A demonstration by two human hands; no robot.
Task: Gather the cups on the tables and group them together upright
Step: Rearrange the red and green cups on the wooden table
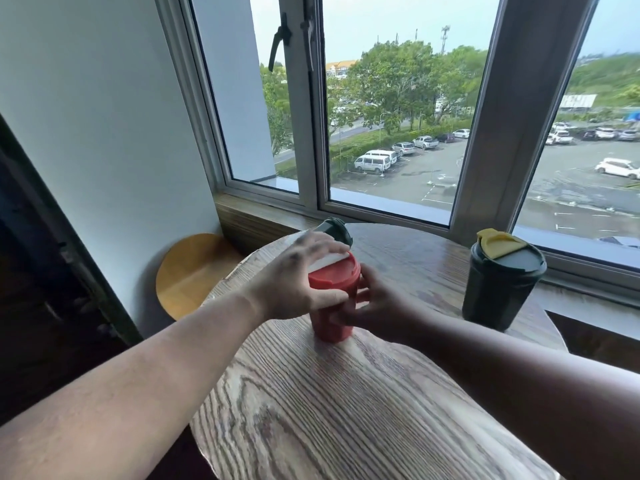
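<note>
A red lidded cup (pixel 334 289) stands upright near the middle of the round wooden table (pixel 346 410). My left hand (pixel 294 282) wraps its left side and rim, and my right hand (pixel 377 303) presses against its right side. Behind my left hand lies a white cup with a dark green lid (pixel 334 230), tipped on its side and mostly hidden. At the right, by the window, a dark green cup with a yellow flip tab (pixel 498 282) stands upright and untouched.
A second wooden table top (pixel 415 258) adjoins the near one under the window sill (pixel 263 216). A round yellow wooden stool (pixel 187 271) sits low at the left by the white wall. Window frames rise just behind the tables.
</note>
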